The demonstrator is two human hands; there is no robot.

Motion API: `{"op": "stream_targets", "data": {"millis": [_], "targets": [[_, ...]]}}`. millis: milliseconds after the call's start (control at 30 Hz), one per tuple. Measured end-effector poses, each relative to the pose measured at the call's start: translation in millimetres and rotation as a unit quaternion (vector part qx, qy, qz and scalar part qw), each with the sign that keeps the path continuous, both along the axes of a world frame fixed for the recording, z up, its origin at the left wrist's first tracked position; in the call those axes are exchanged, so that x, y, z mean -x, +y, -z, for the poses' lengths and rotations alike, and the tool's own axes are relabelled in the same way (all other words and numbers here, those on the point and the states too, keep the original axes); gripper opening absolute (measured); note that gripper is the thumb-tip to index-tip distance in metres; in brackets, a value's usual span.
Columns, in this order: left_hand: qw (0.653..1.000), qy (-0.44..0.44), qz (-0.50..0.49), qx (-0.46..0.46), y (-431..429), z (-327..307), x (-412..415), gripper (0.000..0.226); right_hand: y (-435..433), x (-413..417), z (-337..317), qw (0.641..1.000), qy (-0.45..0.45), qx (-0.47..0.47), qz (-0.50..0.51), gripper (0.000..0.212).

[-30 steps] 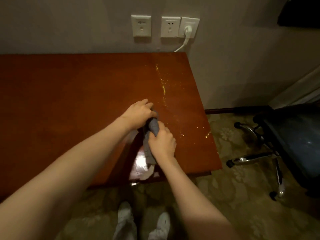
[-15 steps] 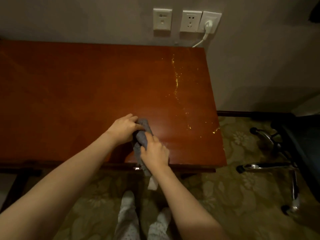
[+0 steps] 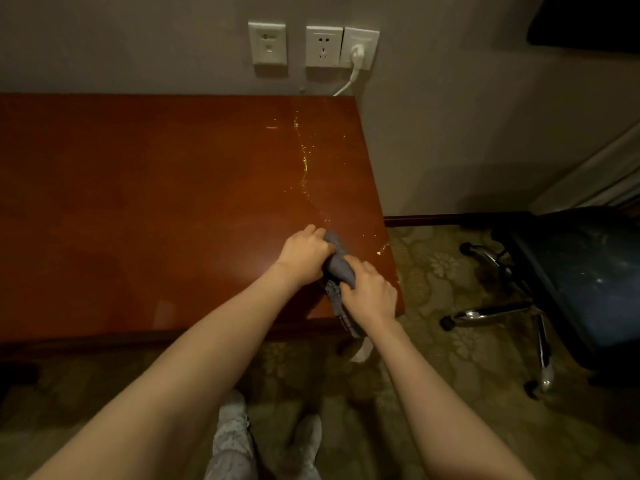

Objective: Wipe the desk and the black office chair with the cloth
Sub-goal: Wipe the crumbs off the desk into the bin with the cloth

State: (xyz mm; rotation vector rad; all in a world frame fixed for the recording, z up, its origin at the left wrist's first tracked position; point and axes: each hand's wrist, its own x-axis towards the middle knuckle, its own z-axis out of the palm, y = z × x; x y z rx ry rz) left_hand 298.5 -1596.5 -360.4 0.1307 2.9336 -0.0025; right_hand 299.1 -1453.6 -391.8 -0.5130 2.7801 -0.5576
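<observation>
A grey cloth (image 3: 339, 265) is bunched between both hands over the near right corner of the reddish-brown desk (image 3: 156, 202). My left hand (image 3: 304, 252) grips its upper end and my right hand (image 3: 369, 294) grips its lower part; a tail of the cloth hangs past the desk's front edge. A glittering wet streak (image 3: 304, 164) runs from the back of the desk toward its right front corner. The black office chair (image 3: 585, 278) stands on the floor to the right, with its chrome legs toward the desk.
Three white wall sockets (image 3: 323, 46) sit above the desk, one with a white plug and cable (image 3: 351, 76). Patterned carpet (image 3: 433, 278) covers the floor. My feet (image 3: 270, 441) stand in front of the desk. A dark object (image 3: 588, 22) hangs at the upper right.
Both hands and the cloth have shifted right toward the desk's right front corner. The view has swung, bringing more of the chair into sight.
</observation>
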Motion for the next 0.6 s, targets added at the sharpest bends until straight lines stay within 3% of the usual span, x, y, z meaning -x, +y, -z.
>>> {"op": "stream_targets", "data": {"millis": [133,333,600], "targets": [[1.0,-0.011,0.013,-0.001,-22,-11,-25,0.039,-13,-19,-6,0.998,-0.009,0.047,-0.029,0.05],[0.99,-0.136,-0.01,0.029,-58,-14,-57,0.031,-51,-48,5,0.991,-0.032,0.03,-0.125,0.051],[0.993,-0.113,0.005,-0.026,-10,-1,-58,0.044,9,-26,4,0.989,-0.013,-0.018,-0.147,0.054]]}}
